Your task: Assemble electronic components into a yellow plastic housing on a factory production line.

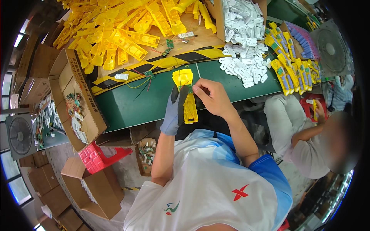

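In my left hand (173, 113), which wears a grey-blue glove, is a long yellow plastic housing (190, 109), held over the front edge of the green bench. A small green circuit board (190, 89) sits across the middle of the housing, partly covered by the gloved fingers. My bare right hand (212, 97) is closed, thumb and fingertip pinched at the board's right edge. Left of the housing, another green circuit board (148, 74) lies on the bench, wired to a white rectangular piece (121, 76). A further wired board (168, 46) rests on the raised shelf.
Yellow housings (127, 42) are heaped at the back. White oval parts (243, 63) spill from a carton at the back right, near stacked filled housings (291, 75). A carton of boards (73, 111) stands left, above a red stool (96, 158). A co-worker (308, 138) sits to the right.
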Available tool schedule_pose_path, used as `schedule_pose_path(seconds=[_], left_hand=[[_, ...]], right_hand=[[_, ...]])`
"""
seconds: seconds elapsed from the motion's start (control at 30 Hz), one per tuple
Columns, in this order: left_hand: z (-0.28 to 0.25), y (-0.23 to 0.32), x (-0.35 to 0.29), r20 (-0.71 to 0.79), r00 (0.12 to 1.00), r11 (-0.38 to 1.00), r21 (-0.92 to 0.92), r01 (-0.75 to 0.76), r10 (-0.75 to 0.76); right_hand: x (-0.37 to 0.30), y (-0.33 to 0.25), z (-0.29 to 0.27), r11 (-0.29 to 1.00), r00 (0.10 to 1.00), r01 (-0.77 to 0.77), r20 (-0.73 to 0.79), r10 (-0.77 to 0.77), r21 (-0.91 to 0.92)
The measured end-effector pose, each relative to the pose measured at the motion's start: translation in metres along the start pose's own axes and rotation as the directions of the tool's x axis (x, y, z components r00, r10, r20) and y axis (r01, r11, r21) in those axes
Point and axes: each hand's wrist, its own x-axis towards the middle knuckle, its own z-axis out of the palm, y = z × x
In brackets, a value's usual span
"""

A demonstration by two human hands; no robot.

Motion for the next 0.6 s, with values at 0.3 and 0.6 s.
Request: schedule_pose_path(seconds=[0.3,0.6], left_hand=[[-0.004,-0.007,0.006,-0.051,0.998,0.999,0.036,0.029,-0.027],[0.003,-0.006,0.004,-0.084,0.996,1.000,-0.017,0.002,-0.004]], right_hand=[[0.007,0.013,0.009,0.995,0.998,-0.006,0.059,0.000,0.103],[0.006,0.020,0.019,0.979,0.999,0.002,0.034,-0.009,0.204]])
